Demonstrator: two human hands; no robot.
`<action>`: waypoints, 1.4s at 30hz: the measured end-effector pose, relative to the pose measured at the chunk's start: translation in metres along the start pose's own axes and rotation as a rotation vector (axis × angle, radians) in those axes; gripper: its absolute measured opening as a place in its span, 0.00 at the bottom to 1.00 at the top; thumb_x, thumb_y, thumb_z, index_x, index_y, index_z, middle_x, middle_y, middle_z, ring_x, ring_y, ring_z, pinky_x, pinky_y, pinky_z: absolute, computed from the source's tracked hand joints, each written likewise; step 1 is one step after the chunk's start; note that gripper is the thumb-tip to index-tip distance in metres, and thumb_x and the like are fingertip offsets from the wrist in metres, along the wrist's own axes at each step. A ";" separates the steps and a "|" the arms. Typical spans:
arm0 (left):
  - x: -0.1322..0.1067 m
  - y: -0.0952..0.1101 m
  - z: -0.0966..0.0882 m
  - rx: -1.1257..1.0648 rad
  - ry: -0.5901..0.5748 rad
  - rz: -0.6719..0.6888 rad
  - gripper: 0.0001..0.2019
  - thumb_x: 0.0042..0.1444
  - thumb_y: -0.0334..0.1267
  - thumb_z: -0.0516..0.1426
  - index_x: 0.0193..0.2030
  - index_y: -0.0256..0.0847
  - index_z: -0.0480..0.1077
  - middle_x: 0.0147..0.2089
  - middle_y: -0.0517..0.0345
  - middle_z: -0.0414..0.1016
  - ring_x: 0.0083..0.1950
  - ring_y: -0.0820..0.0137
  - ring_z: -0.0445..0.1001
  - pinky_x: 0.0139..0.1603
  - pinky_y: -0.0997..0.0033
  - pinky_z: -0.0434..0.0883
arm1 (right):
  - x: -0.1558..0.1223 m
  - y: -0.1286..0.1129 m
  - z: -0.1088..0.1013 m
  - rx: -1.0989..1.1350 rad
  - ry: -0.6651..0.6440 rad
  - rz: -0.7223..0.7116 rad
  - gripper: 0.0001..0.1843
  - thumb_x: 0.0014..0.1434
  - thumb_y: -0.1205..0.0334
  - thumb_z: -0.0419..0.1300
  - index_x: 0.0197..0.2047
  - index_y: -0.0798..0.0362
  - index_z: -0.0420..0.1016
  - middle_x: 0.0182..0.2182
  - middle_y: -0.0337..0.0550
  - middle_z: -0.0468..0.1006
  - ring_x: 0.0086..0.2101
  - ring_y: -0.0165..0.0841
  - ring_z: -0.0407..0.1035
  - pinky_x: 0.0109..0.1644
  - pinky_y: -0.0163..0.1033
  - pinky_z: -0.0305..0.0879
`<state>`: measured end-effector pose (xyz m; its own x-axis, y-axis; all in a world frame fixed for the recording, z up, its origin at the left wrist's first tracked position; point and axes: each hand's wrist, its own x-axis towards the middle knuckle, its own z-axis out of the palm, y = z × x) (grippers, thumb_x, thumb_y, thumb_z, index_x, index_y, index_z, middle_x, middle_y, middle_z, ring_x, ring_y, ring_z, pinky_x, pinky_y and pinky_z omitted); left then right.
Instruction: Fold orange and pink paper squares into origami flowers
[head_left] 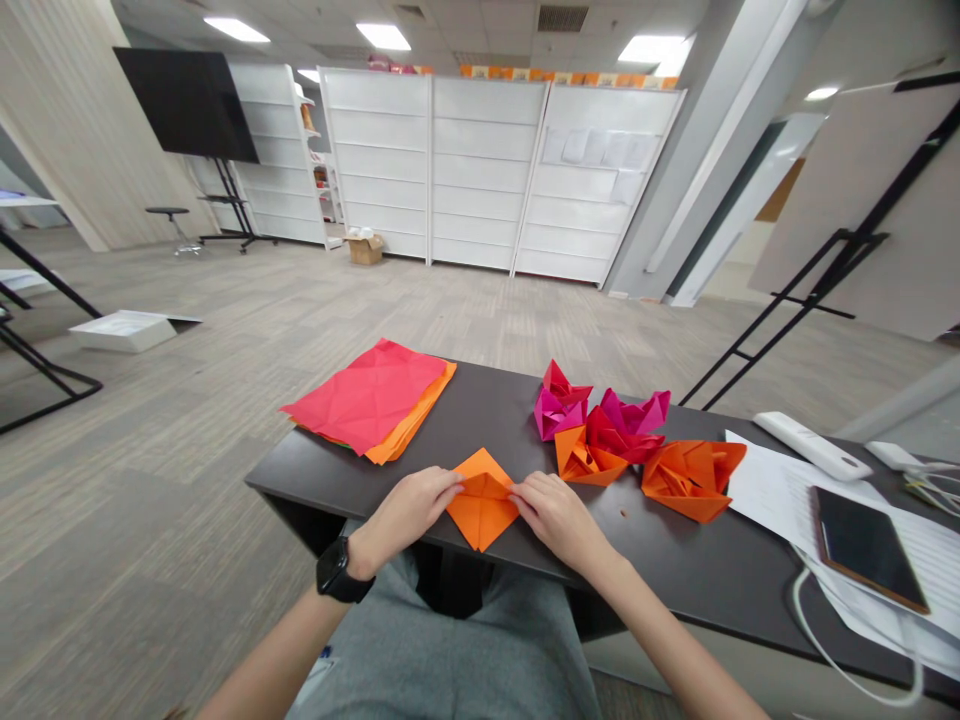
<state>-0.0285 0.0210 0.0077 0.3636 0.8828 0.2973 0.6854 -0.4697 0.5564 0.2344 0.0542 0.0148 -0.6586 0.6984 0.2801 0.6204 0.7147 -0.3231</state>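
An orange folded paper square (482, 515) lies turned like a diamond near the table's front edge, creases crossing at its middle. My left hand (420, 505) pinches its left corner, and a black watch (343, 570) is on that wrist. At the opposite corner, the fingers of my right hand (553, 508) are closed on the paper. The fingertips partly cover both side corners. Right of the hands stand several folded paper boats in magenta, red and orange, the nearest being an orange paper boat (694, 480).
A stack of red and orange paper sheets (375, 395) lies at the dark table's (495, 395) left end. To the right are printed papers (757, 480), a phone (870, 548), a white power strip (812, 446) and a white cable (806, 620).
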 end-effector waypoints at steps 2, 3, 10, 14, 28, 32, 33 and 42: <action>0.011 0.001 -0.001 -0.026 0.033 -0.061 0.09 0.68 0.35 0.52 0.48 0.43 0.73 0.45 0.57 0.79 0.46 0.65 0.78 0.49 0.68 0.72 | 0.007 0.005 0.007 0.100 0.045 0.070 0.12 0.69 0.63 0.51 0.44 0.51 0.76 0.35 0.45 0.77 0.39 0.39 0.71 0.45 0.44 0.67; 0.016 0.000 -0.002 -0.034 0.045 -0.085 0.09 0.67 0.35 0.52 0.48 0.43 0.73 0.43 0.58 0.79 0.44 0.66 0.78 0.47 0.69 0.72 | 0.010 0.008 0.010 0.139 0.066 0.107 0.11 0.68 0.63 0.52 0.46 0.52 0.75 0.35 0.44 0.77 0.38 0.38 0.71 0.44 0.43 0.67; 0.036 -0.006 0.008 0.062 0.121 -0.135 0.06 0.63 0.30 0.54 0.42 0.38 0.73 0.37 0.56 0.74 0.38 0.66 0.75 0.43 0.67 0.73 | 0.019 0.012 0.020 0.198 0.106 0.198 0.12 0.66 0.64 0.52 0.51 0.52 0.72 0.30 0.38 0.72 0.30 0.33 0.69 0.38 0.39 0.69; 0.031 0.000 0.016 0.121 0.124 -0.080 0.09 0.64 0.26 0.52 0.43 0.39 0.72 0.45 0.51 0.74 0.50 0.62 0.73 0.53 0.60 0.71 | 0.018 0.010 0.023 0.147 0.142 0.136 0.15 0.67 0.66 0.51 0.52 0.49 0.73 0.40 0.44 0.71 0.38 0.35 0.70 0.44 0.41 0.71; 0.003 0.017 0.015 0.293 -0.166 0.250 0.25 0.66 0.34 0.49 0.69 0.36 0.58 0.71 0.48 0.59 0.73 0.64 0.56 0.73 0.59 0.55 | -0.016 -0.045 0.030 -0.236 -0.028 0.003 0.34 0.68 0.54 0.52 0.70 0.64 0.54 0.68 0.60 0.57 0.66 0.46 0.53 0.68 0.53 0.57; 0.003 0.016 0.018 0.302 -0.146 0.243 0.25 0.66 0.34 0.49 0.69 0.36 0.58 0.71 0.49 0.59 0.73 0.64 0.55 0.72 0.59 0.55 | -0.032 -0.038 0.030 -0.286 -0.049 0.075 0.34 0.69 0.52 0.51 0.71 0.61 0.52 0.69 0.56 0.54 0.68 0.45 0.50 0.69 0.55 0.53; 0.003 0.016 0.019 0.302 -0.141 0.240 0.25 0.66 0.35 0.49 0.69 0.37 0.58 0.71 0.49 0.59 0.73 0.64 0.56 0.72 0.59 0.55 | -0.035 -0.035 0.027 -0.293 -0.050 0.090 0.33 0.69 0.52 0.50 0.71 0.60 0.53 0.69 0.55 0.54 0.68 0.45 0.50 0.69 0.55 0.53; -0.012 0.013 0.001 0.446 -0.023 0.206 0.22 0.67 0.37 0.50 0.66 0.32 0.62 0.69 0.45 0.63 0.72 0.60 0.58 0.73 0.54 0.55 | -0.039 -0.027 0.015 -0.245 -0.091 0.080 0.30 0.70 0.55 0.49 0.71 0.57 0.54 0.69 0.51 0.56 0.67 0.40 0.53 0.69 0.53 0.55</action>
<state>-0.0238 0.0043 0.0107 0.5306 0.7737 0.3462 0.7991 -0.5928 0.1002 0.2363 0.0070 -0.0010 -0.6317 0.7548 0.1769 0.7495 0.6529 -0.1096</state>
